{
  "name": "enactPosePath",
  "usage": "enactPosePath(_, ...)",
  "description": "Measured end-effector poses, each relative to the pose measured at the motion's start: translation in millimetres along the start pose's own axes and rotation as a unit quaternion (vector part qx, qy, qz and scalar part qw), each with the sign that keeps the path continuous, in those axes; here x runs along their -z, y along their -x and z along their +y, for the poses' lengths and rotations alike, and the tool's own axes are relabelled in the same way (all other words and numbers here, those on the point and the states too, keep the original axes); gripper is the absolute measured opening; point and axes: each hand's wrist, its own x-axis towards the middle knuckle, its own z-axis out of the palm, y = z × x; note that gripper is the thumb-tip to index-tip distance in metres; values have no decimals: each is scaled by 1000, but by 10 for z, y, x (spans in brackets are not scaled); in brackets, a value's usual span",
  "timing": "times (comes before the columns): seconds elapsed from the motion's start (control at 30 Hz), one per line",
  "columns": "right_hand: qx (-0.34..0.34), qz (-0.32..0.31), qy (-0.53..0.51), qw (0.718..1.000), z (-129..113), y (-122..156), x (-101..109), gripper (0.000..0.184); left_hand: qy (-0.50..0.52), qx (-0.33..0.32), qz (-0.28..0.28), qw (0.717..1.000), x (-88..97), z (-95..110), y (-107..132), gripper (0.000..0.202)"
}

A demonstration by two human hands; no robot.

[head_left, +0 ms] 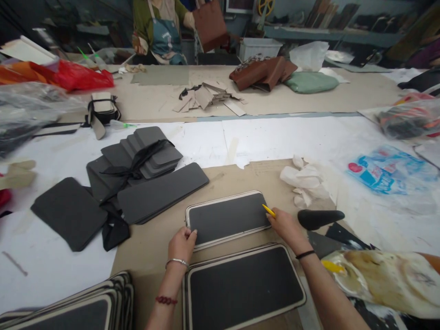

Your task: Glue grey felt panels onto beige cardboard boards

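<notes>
A dark grey rectangular panel [227,217] with rounded corners and a pale rim lies in front of me on brown board. My left hand [182,245] is at its near left corner, fingers curled and thumb pressed against the edge. In my right hand [283,227], closed at the right edge, is a slim yellow pointed tool [268,211]; its tip is over the panel's upper right corner. Closer to me lies a stack of larger pale-rimmed panels [245,288], below both hands. Another stack of rimmed panels [68,314] stands at the lower left.
Dark grey cut pieces [163,192] and bundles tied with black strips [137,156] lie left. Right are crumpled white paper [304,183], a black tapered object [319,219] and a stained container [388,279] with a yellow piece. Across the table, a person [165,32] holds a brown bag [210,25].
</notes>
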Motion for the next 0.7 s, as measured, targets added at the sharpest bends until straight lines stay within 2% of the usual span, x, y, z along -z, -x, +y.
enactPosePath(0.37, 15, -9, 20, 1000, 88, -158, -127, 27, 40, 38, 3, 998, 10, 1, -10, 24)
enactPosePath(0.7, -10, 6, -4, 1000, -1, -58, -47, 26, 34, 27, 4, 999, 19, -10, -1, 24)
